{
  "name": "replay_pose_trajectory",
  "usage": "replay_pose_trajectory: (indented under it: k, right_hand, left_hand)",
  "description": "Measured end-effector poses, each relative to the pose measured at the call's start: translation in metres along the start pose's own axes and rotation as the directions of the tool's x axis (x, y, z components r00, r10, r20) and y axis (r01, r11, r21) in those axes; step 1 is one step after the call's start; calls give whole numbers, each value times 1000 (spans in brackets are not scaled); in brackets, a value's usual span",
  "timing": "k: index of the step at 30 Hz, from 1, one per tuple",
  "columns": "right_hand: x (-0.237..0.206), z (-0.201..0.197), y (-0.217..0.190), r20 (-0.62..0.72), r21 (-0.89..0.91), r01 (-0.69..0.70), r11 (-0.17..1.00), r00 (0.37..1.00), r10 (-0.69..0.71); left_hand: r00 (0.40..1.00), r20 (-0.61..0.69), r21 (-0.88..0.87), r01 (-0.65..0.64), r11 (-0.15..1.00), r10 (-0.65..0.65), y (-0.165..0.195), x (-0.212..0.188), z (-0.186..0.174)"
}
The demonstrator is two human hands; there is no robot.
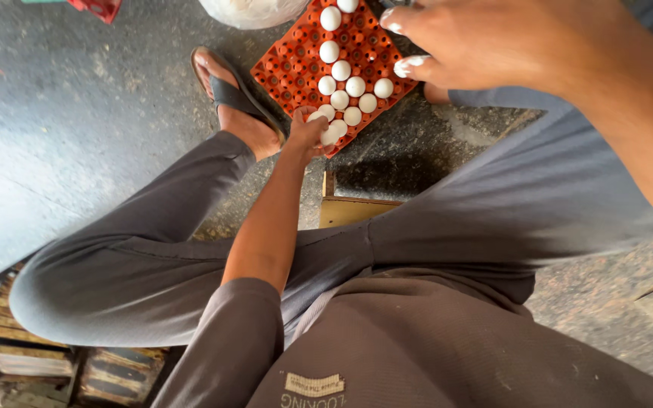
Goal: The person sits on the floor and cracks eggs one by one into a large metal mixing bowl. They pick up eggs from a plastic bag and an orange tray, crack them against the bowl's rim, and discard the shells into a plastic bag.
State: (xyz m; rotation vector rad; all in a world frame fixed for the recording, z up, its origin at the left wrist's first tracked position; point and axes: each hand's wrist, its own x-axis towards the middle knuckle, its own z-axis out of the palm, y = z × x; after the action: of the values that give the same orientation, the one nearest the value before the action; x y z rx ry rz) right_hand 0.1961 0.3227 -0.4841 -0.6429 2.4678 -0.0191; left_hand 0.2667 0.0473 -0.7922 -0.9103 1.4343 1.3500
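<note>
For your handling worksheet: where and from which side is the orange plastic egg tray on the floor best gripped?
Probably at the orange plastic egg tray's bare left edge, fingers under the rim from the sandalled-foot side; white eggs fill its middle and near corner.

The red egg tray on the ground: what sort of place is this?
Probably an informal egg-sorting spot, outdoors or in a shed. A red moulded egg tray part-filled with white eggs lies on a rough concrete floor, with weathered wooden crates nearby.
</note>
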Motion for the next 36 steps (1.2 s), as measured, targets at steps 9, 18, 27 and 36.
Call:
replay_pose_trajectory:
  k: [9, 18, 27, 36]
  right_hand:
    - [24, 30, 13, -347, 113, 81, 990, 937, -37]
    - [56, -8, 9, -94, 890, -113, 443, 903, 420]
    - [76, 11, 3, 64, 950, -43, -308, 996, 59]
    - [59, -5, 14, -677, 666, 494, 560, 714, 175]
  left_hand:
    - [916, 331, -204, -163, 965, 225, 87, -76, 15]
    - [862, 110, -400, -417, 816, 495, 172, -202, 60]
    - [586, -72, -101, -809, 579, 807, 176, -256, 67]
    - [439, -107, 19, -896, 443, 892, 234, -299, -25]
